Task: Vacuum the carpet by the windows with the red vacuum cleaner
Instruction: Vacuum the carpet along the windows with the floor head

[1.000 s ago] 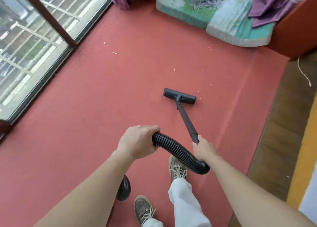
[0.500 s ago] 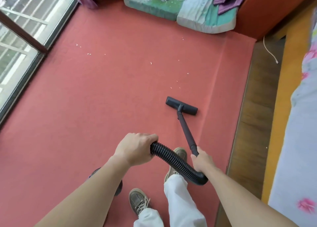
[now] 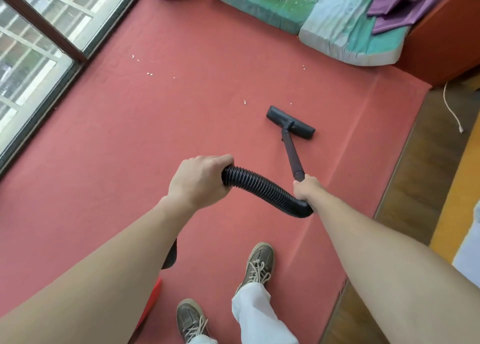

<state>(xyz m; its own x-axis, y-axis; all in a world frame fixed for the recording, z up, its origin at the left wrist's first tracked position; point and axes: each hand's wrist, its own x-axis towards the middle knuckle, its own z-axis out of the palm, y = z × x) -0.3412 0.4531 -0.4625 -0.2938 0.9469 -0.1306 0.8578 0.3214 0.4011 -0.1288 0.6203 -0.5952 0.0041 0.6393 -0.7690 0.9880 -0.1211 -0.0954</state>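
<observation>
Head view, looking down: the left hand (image 3: 200, 180) is wrapped tight around the black corrugated hose (image 3: 262, 187), fingers curled over its top. The right hand (image 3: 306, 189) grips the lower end of the black wand (image 3: 292, 154), right where hose meets tube. The wand slants forward and away, and the flat black floor head (image 3: 291, 122) sits down on the red carpet (image 3: 130, 148), out in the middle, right of centre. White crumbs (image 3: 150, 73) dot the carpet nearer the windows (image 3: 33, 44) on the left, and one fleck (image 3: 245, 102) lies just beyond the head. Low on the left, a sliver of the red vacuum body (image 3: 153, 299) peeks out from under the left forearm, with the hose dropping toward it. Two grey laced shoes (image 3: 259, 263) stand on the carpet, with a white trouser leg (image 3: 254, 315) over the forward one. At the far end lie green cushions (image 3: 337, 31) with a purple cloth (image 3: 400, 5) draped over them. Wooden floor (image 3: 420, 174) borders the carpet on the right, with a pale cord (image 3: 452, 109) lying across it.
</observation>
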